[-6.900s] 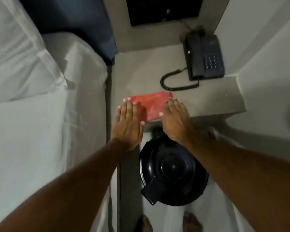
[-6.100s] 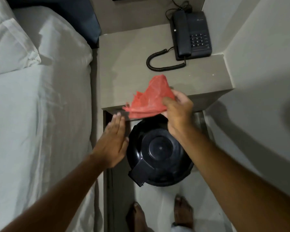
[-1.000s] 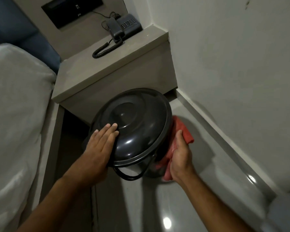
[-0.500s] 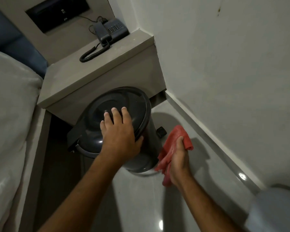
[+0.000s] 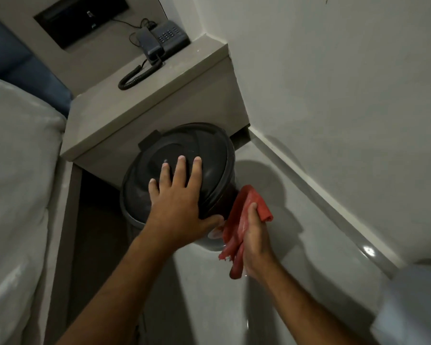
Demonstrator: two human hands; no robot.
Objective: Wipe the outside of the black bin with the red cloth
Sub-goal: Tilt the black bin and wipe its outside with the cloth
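The black bin [image 5: 209, 155] with its round lid stands on the glossy floor in front of the bedside table, tilted toward me. My left hand [image 5: 178, 202] lies flat on the lid with fingers spread and the thumb hooked over the lid's near rim. My right hand [image 5: 253, 241] grips the bunched red cloth [image 5: 244, 210] and presses it against the bin's right side wall. The lower part of the bin is hidden behind my hands and the cloth.
A grey bedside table [image 5: 144, 105] carries a dark corded telephone [image 5: 162, 41]. A white bed [image 5: 18, 195] fills the left side. The white wall [image 5: 346, 95] and its skirting run close along the right. A pale rounded object [image 5: 416, 305] sits at the lower right.
The bin has turned, its hinge tab swinging from the left to the back. My right hand has brought the cloth from beside the bin onto its right side. My left hand stays on the lid.
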